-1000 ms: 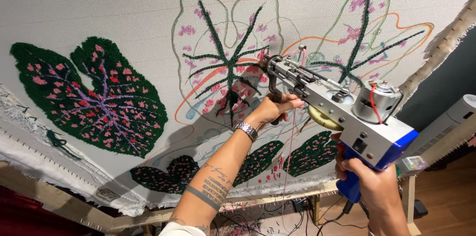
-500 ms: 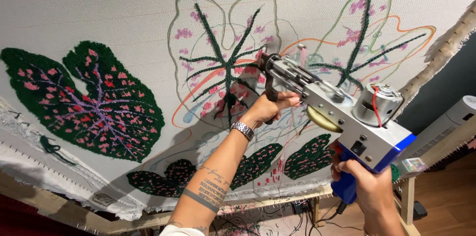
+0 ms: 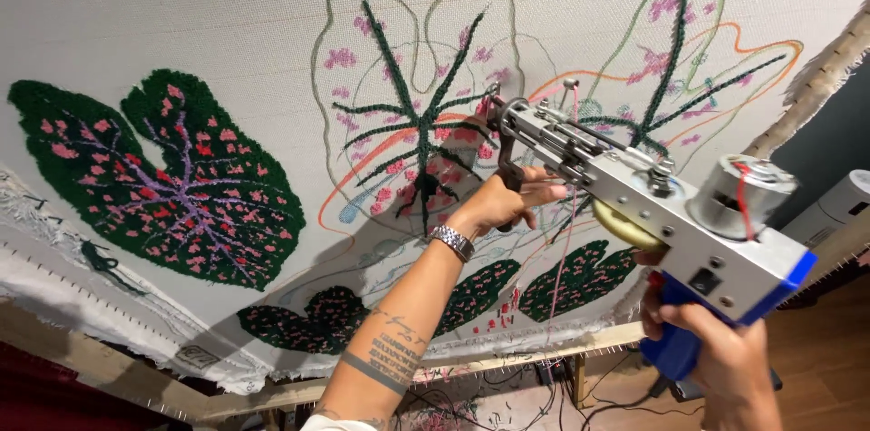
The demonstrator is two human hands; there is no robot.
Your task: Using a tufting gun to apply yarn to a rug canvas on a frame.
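Blue plastic fills our right hand (image 3: 725, 363), which wraps tight round the rear grip of the tufting gun (image 3: 652, 204) at the lower right. Further along, our left hand (image 3: 507, 202), with a metal watch (image 3: 451, 242) at the wrist, clasps the black front handle beneath the gun's nose. Pink yarn (image 3: 564, 250) hangs from the gun. Beyond, its tip meets the white backing cloth (image 3: 227, 23) by a half-filled leaf outline (image 3: 417, 123); a finished dark green leaf (image 3: 172, 177) lies far left.

Bright, sharp, soft shadows (edges warped)
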